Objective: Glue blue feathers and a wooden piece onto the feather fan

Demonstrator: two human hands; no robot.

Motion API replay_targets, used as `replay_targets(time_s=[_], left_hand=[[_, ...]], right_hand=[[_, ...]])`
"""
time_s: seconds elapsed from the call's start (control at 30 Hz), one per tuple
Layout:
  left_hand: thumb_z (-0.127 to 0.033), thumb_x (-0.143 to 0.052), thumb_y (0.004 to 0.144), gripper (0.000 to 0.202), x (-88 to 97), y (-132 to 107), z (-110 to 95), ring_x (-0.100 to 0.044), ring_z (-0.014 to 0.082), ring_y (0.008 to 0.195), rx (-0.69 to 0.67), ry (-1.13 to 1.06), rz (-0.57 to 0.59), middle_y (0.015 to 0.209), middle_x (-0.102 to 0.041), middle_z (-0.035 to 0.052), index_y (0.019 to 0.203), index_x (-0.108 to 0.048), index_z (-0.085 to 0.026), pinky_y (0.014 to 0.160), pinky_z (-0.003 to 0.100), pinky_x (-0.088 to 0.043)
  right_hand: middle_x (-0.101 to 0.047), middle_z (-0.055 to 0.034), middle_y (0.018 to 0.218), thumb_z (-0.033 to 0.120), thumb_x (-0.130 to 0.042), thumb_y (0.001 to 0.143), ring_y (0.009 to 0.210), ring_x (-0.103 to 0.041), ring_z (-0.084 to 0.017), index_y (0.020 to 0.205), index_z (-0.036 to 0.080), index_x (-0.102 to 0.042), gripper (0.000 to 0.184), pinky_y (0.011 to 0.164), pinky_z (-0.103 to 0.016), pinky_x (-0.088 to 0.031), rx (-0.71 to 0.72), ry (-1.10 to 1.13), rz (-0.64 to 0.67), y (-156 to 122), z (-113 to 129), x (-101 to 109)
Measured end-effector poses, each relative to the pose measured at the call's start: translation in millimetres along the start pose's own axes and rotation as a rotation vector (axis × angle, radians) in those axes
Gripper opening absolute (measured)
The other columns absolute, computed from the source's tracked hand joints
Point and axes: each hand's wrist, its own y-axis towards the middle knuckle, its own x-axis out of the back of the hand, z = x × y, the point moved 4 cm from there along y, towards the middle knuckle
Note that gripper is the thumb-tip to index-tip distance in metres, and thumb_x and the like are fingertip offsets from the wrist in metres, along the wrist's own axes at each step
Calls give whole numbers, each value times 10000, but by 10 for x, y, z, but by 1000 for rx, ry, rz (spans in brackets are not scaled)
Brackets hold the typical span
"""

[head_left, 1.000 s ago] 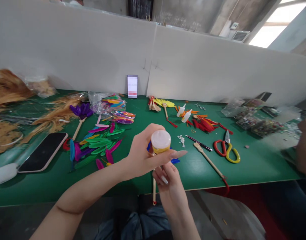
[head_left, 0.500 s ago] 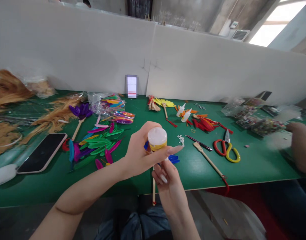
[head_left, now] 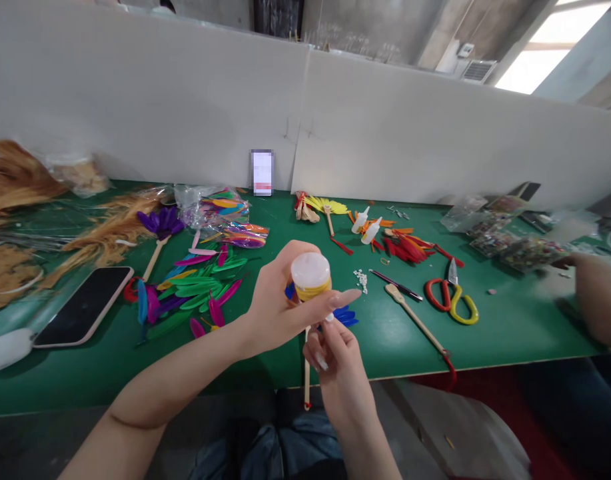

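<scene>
My left hand [head_left: 280, 300] is wrapped round a small white bottle [head_left: 310, 270] with a yellow band, its round, flat white end facing up. My right hand [head_left: 338, 353] is closed just below it, thumb and fingers pinched at a small white piece [head_left: 330, 317] whose kind I cannot make out. Under both hands lies a fan of blue feathers [head_left: 346, 316], mostly hidden. Its wooden handle [head_left: 307, 377] points toward me past the table edge, red cord at the end. Small white beads [head_left: 361, 281] lie in a pile to the right.
On the right are a dark pen [head_left: 396, 285], a wooden stick [head_left: 418, 321] and scissors [head_left: 452, 293]. Two glue bottles [head_left: 368, 227] stand behind. Loose colourful feathers [head_left: 200, 287] and a phone [head_left: 85, 307] lie left. Another person's hand [head_left: 592, 287] is at the far right.
The bottle and my left hand have shifted very slightly left and up. My right fingers have bent a little more at the white piece. The other person's hand has moved slightly.
</scene>
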Motion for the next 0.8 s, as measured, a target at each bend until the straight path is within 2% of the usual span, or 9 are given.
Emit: replay_targets(time_s=[0.23,0.4,0.6,0.8], left_hand=[[-378,-694,767,290,-5,6,-14,-527,103,585,-6,26,10,718,-536,-23,888,-487,-215,495,214,-431],[-348,-700,767,280,6,-7,5,-538,106,603,-17,28,14,748,-551,-17,899,-492,-214,496,214,-423],[-344,-704,767,286,-4,-6,12,-541,110,615,-8,36,11,749,-551,-14,900,-487,-212,496,213,-426],[-364,-697,770,295,15,14,-19,-534,105,575,-14,-25,-13,702,-547,-26,903,-477,-219,477,215,-428]], right_hand=[[-309,92,420,477,-744,673,426,-182,-61,560,189,-533,375,425,-242,-164,34,-58,-20,9,38,-10],[-292,103,421,475,-753,665,432,-151,-59,593,186,-543,364,430,-240,-146,25,-24,-8,19,26,-12],[-267,99,438,438,-747,688,445,-129,-65,546,190,-494,382,426,-242,-126,11,27,-16,24,34,-1],[-306,93,465,401,-759,683,461,-117,-66,639,189,-617,259,428,-233,-138,8,75,-16,35,48,20]])
